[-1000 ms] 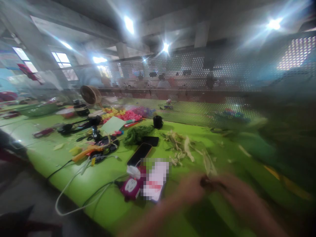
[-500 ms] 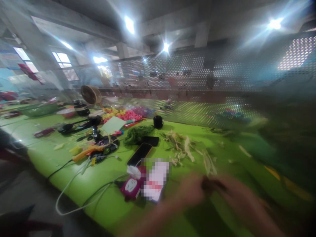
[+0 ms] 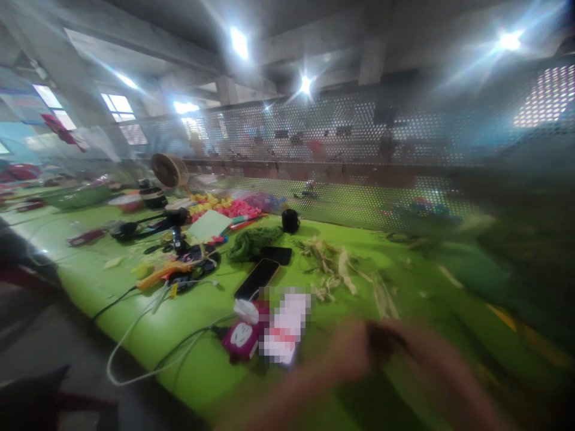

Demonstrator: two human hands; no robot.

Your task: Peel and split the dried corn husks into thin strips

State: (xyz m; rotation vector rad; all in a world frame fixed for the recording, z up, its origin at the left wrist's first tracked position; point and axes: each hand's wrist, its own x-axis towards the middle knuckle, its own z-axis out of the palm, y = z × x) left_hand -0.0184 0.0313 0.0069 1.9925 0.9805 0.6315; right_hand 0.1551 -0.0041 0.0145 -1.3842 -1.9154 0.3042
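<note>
Both hands are working a small dark piece (image 3: pixel 380 342) low at the near edge of the green table (image 3: pixel 202 371), with the left hand (image 3: pixel 348 354) and right hand (image 3: pixel 426 365) seemingly pinched shut on it, though it's blurry. Handling it further would take steady fingertips. A pink gadget (image 3: pixel 241 339), phone (image 3: pixel 257 278) and husk scraps (image 3: pixel 336 266) sit just beyond, not in the way.

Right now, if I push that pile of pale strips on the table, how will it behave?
The strips look thin and curled, so probably light and floppy. They lie loose, so a push would likely scatter them.
</note>
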